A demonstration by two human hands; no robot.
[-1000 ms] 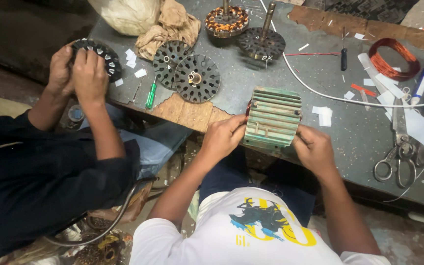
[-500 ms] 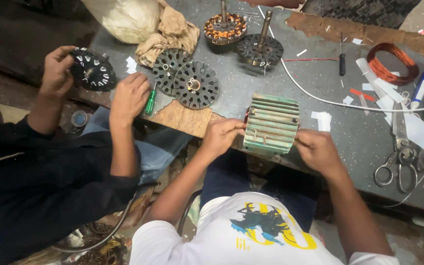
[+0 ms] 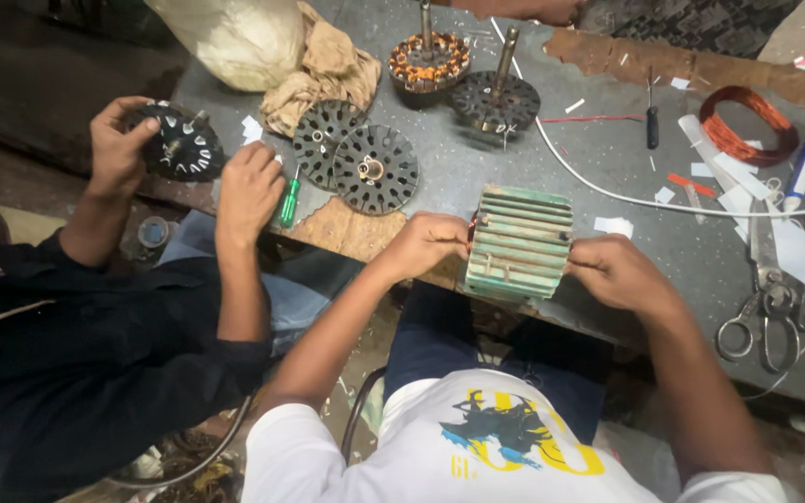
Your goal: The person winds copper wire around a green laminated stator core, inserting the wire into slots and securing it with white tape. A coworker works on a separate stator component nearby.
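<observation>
A green finned motor housing lies at the near edge of the grey workbench. My left hand grips its left end, where copper windings show. My right hand holds its right end. Both hands touch the housing and steady it on the bench edge.
A co-worker in dark clothes on the left holds a black slotted end cover; their other hand rests by a green screwdriver. Two black slotted discs, two rotors with shafts, a copper wire coil, scissors, a white cable and rags lie on the bench.
The co-worker's hand left the end cover and moved right to the bench edge by the green screwdriver. My hands stay on the green housing.
</observation>
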